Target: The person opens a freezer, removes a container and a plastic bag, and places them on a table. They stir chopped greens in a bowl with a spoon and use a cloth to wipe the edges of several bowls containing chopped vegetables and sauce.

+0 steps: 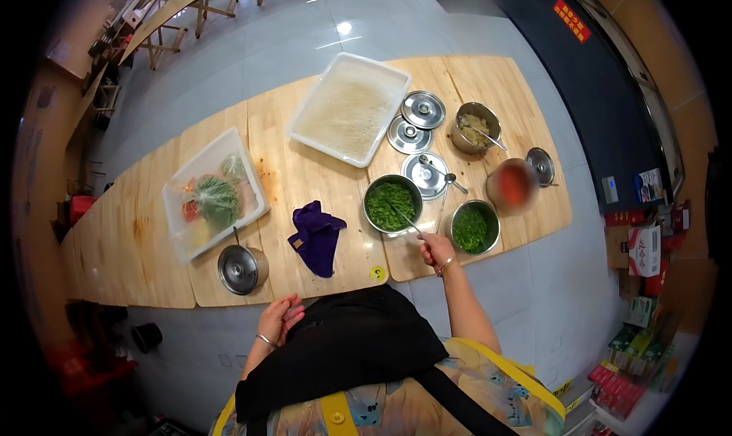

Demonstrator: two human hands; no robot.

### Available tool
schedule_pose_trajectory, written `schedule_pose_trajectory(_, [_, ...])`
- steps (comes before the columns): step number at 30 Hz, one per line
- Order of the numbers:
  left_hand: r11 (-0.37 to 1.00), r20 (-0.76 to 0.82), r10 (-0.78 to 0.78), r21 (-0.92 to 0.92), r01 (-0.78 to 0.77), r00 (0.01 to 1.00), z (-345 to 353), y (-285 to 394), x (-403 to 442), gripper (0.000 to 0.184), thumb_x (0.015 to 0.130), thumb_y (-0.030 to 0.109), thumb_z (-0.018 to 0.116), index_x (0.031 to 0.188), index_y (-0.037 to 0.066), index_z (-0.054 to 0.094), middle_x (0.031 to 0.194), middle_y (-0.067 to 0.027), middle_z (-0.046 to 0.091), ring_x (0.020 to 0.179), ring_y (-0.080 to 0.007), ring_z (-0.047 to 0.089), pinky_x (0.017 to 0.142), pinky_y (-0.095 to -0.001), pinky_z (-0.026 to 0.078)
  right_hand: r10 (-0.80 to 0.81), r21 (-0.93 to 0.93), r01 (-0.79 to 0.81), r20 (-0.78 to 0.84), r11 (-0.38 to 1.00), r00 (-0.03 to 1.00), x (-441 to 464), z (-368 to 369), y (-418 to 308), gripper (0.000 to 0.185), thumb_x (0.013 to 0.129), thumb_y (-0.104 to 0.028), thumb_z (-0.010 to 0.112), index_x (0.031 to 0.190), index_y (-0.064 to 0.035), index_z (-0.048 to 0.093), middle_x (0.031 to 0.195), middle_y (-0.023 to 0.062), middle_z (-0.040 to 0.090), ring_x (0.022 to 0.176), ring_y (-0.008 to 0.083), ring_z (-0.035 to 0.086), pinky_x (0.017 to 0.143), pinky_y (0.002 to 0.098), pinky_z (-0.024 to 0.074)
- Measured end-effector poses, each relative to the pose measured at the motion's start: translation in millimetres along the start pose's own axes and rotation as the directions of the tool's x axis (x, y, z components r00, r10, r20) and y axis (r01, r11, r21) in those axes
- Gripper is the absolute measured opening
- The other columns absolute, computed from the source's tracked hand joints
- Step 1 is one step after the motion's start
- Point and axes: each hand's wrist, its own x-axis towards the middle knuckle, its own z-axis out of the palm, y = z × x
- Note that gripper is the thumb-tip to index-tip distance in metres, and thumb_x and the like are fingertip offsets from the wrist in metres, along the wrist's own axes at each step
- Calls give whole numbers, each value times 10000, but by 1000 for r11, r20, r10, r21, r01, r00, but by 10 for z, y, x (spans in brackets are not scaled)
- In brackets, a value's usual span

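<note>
My right hand is closed around the handle of a metal spoon. The spoon's far end dips into chopped greens inside a steel pot, so its bowl is hidden. Just right of that hand stands a second steel pot holding more chopped greens. Low by the table's front edge, beside the black apron, is my left hand, empty with its fingers loosely apart. A crumpled purple cloth lies on the table ahead of it.
Two spoons rest on a steel lid; more lids lie behind. Further right are a pot of pale food and one with red contents. White trays and a lidded pot occupy the wooden table.
</note>
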Motion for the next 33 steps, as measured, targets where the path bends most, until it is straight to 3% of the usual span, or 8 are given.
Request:
schedule_pose_trajectory(3, [999,7,34,-24,-34,999,-37,-6,-3,317,905,127,432,1176,-36,465,1121,-146,539,954,-236,574,819,-340,495,-313,-579,276,38,767,949,139,53,18,208,824,-239,559,816,-41,622,527,0,489,438,80,422,394,218,335])
schedule_pose_trajectory(4, [999,6,27,-43,-27,1000,-62,-30,6,310,901,123,439,1168,-31,470,1117,-142,539,953,-234,572,819,-339,494,-588,-757,454,116,469,801,275,-22,128,230,820,-244,553,884,-34,619,574,53,555,501,132,510,480,274,408])
schedule_pose_trajectory(6, [998,-16,14,-61,-15,1000,-90,-52,39,295,891,121,455,1150,-19,483,1105,-132,542,945,-228,568,813,-337,495,-710,-943,304,121,136,694,-2,79,46,221,851,-250,495,943,-93,620,796,169,614,722,353,585,634,414,451])
schedule_pose_trajectory(9, [998,-47,25,-55,-28,999,-140,-74,43,278,877,122,479,1125,-4,501,1062,-113,556,922,-211,571,795,-316,502,-718,-973,231,154,10,679,-309,256,-7,253,888,-286,402,908,-124,596,811,179,606,745,383,571,618,472,429])
schedule_pose_trajectory(15, [966,-125,245,-52,-253,961,-402,153,222,238,865,84,481,1082,-1,533,1020,-104,578,873,-185,589,743,-301,524,-728,-808,451,41,378,684,214,-87,284,206,843,-150,485,771,22,573,553,52,528,515,118,523,502,273,418])
schedule_pose_trajectory(24, [878,-473,406,-37,-478,782,-1213,1564,1276,343,794,129,621,1094,17,500,820,-81,572,685,-157,580,522,-235,525,-609,-902,241,-29,357,793,68,50,156,224,823,-204,516,926,-17,584,674,126,607,613,264,592,624,356,469])
schedule_pose_trajectory(29, [914,-606,407,275,-300,684,-1611,2092,2420,589,654,227,735,1148,49,468,943,-94,580,710,-214,585,476,-325,494,-860,-991,106,-20,86,509,-211,186,169,283,751,-152,603,1001,-24,571,958,183,554,912,355,515,808,428,414])
schedule_pose_trajectory(33, [769,-557,569,622,-150,605,-1969,2252,3302,727,598,285,779,1206,26,476,1176,-142,532,1044,-262,534,897,-356,421,-909,-995,98,12,31,416,-646,402,378,241,736,-99,587,965,-25,572,1002,166,527,942,326,486,839,418,390])
